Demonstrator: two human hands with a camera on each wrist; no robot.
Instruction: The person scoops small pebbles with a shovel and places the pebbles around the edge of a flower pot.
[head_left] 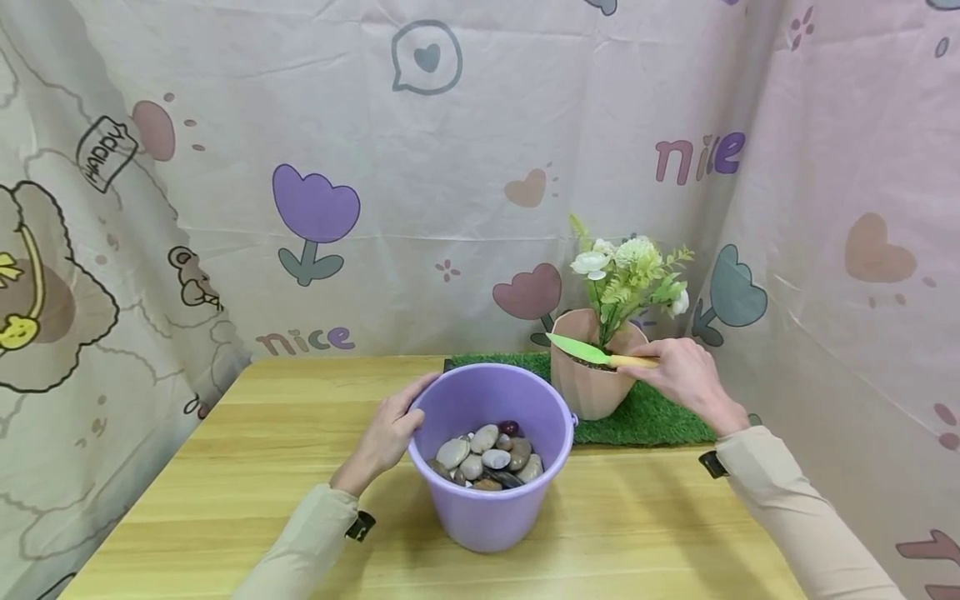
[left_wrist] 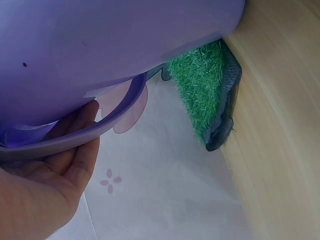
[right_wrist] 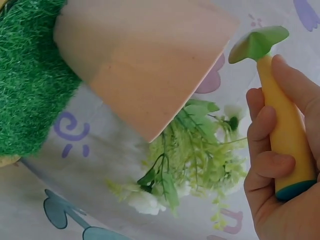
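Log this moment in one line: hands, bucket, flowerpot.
Left hand: holds purple bucket; Right hand: grips green-bladed trowel near pink flowerpot; Bucket: pebbles inside; Flowerpot: white flowers, greenery

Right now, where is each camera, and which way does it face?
Head: on the person's head, facing forward and down at the round purple plastic bucket of smooth stones; left hand, right hand and beige sleeves show.
Left wrist: on that wrist, facing the bucket's side and the green artificial grass mat; only the left hand shows.
Right wrist: on that wrist, facing the yellow-handled, green-bladed trowel and tapered pale-pink flowerpot; only the right hand shows.
Head and right wrist share the trowel and flowerpot.
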